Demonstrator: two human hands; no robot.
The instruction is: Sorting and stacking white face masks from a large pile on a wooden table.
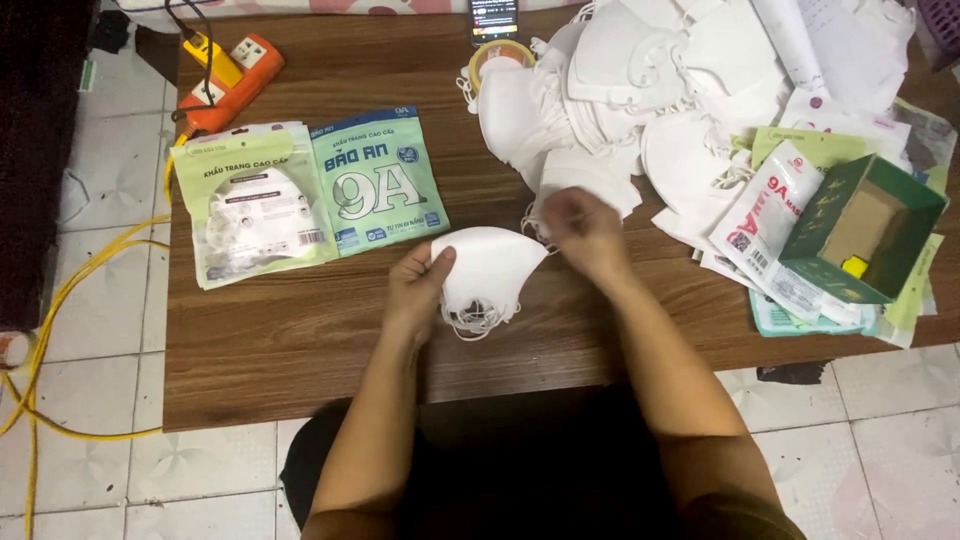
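Nearest the person, the left hand point(418, 285) pinches the left end of a small stack of folded white fabric face masks point(487, 270), thumb on top and fingers curled beneath. The stack lies between the 2 hands on the brown wooden table point(300, 340), its long axis running left to right, with elastic ear loops point(475, 322) dangling below its near edge. The right hand point(585, 235) is slightly farther off, at the stack's upper right corner, fingertips closed on a mask edge or loop; which one, I cannot tell. Just beyond the right hand sprawls a large heap of loose white masks point(640, 90). To the left lie 2 green printed mask pouches point(310, 195).
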